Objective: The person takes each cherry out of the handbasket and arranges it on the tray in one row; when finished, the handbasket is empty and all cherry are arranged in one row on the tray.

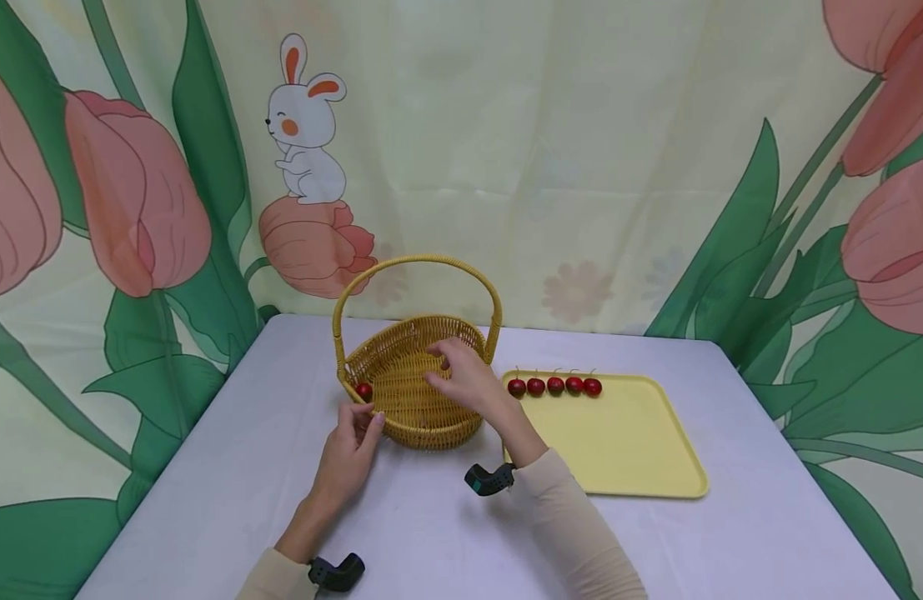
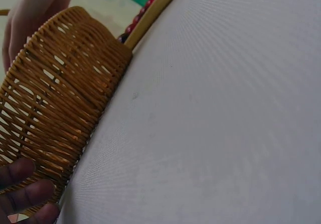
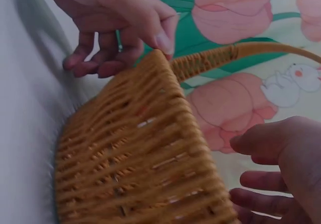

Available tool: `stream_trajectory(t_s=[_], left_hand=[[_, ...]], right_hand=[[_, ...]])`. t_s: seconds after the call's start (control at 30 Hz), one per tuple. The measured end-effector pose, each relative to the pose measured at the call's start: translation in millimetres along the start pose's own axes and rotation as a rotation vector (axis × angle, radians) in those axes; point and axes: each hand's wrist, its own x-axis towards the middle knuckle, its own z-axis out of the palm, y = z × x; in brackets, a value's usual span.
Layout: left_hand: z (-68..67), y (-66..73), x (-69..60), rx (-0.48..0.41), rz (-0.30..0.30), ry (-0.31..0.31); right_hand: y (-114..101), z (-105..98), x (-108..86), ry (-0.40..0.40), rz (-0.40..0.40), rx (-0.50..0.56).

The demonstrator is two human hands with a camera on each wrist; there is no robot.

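Observation:
A wicker basket (image 1: 423, 383) with a tall arched handle stands on the table. One dark red cherry (image 1: 364, 392) lies inside it near the left side. My left hand (image 1: 348, 450) holds the front-left rim, its thumb on the edge, while other fingers (image 2: 27, 194) lie along the outer wall. Over the basket's opening hovers my right hand (image 1: 469, 379), thumb and fingers apart with nothing between them; the right wrist view also shows that hand (image 3: 286, 169) beyond the rim. Several cherries (image 1: 555, 386) with stems line the back edge of a yellow tray (image 1: 619, 442).
The tray sits just right of the basket, under part of the right forearm. A white cloth (image 1: 431, 533) covers the table. Behind it hangs a curtain (image 1: 581, 167) printed with tulips and a rabbit. Each wrist wears a black camera band (image 1: 491, 479).

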Motion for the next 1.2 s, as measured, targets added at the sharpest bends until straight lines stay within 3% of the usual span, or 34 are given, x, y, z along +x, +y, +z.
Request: stream_trajectory(t_s=[0.5, 0.77, 1.03, 1.2], left_hand=[[-1.2, -1.8, 1.4, 0.000, 0.029, 0.023], [-1.3, 0.1, 2.1, 0.017, 0.030, 0.037], [-1.8, 0.6, 0.9, 0.022, 0.007, 0.032], [-0.6, 0.3, 0.0, 0.018, 0.004, 0.021]], right_hand=[[-17, 51, 19.5, -0.190, 0.012, -0.117], [-23, 64, 30.8, -0.290, -0.043, -0.168], [-41, 74, 39.9, -0.374, -0.042, -0.190], [-41, 80, 44.0, -0.420, -0.038, -0.197]])
